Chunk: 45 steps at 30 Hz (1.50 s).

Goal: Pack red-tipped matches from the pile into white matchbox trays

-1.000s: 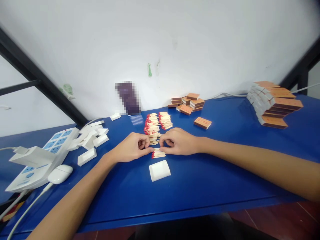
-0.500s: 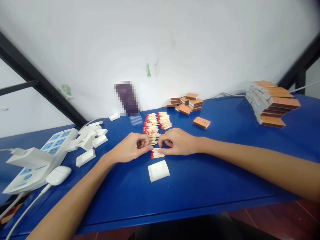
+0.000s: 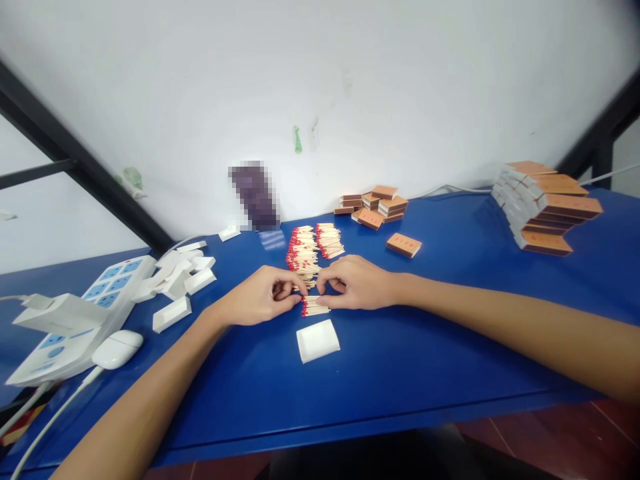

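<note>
A short row of red-headed matches [image 3: 314, 307] lies on the blue table between my two hands. My left hand [image 3: 263, 293] is at the red heads, its thumb and index fingertips slightly apart and the other fingers curled. At the plain stick ends, my right hand [image 3: 354, 283] has its thumb and bent index finger closed on the matches; the exact contact is partly hidden. Just beyond the fingers lies a larger pile of matches [image 3: 303, 248], with a smaller bunch [image 3: 329, 240] to its right. On the near side of the row sits an open white matchbox tray [image 3: 318, 341].
Several white trays [image 3: 177, 275] are heaped left, beside a power strip [image 3: 113, 287] with a charger and a white cabled device [image 3: 117, 350]. Orange matchboxes [image 3: 383, 207] stack against the wall, one [image 3: 404, 245] apart. A taller matchbox stack [image 3: 545, 207] stands far right.
The index finger of my left hand has lifted away from its thumb, parting the pinch at the match heads. My right hand, the matches and the tray have barely moved.
</note>
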Each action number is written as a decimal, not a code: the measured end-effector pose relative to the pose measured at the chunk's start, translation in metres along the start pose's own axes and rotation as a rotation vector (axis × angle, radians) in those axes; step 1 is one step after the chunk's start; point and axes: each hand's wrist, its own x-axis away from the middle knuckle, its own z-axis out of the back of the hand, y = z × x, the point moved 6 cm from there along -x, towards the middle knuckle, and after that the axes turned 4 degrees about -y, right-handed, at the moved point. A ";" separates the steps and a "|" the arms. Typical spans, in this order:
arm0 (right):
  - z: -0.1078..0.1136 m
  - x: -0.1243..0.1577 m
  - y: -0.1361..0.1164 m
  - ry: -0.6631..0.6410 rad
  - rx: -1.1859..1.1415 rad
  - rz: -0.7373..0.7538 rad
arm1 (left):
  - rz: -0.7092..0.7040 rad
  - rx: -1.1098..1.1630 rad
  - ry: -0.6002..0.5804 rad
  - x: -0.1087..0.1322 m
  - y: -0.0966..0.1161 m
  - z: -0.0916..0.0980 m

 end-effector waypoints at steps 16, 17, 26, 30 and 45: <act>0.000 0.000 0.000 0.001 0.024 0.017 | 0.018 0.001 -0.020 0.000 0.000 0.000; 0.000 0.000 -0.001 0.001 0.024 0.021 | 0.019 0.000 -0.021 0.000 0.000 0.000; -0.001 0.002 -0.003 0.006 0.027 0.081 | 0.009 -0.025 -0.009 0.000 0.006 0.001; -0.001 0.002 -0.004 0.012 0.000 0.084 | -0.009 -0.068 0.007 0.000 0.007 0.000; 0.004 0.000 -0.015 -0.081 0.089 0.017 | 0.036 -0.423 -0.006 0.003 0.028 -0.004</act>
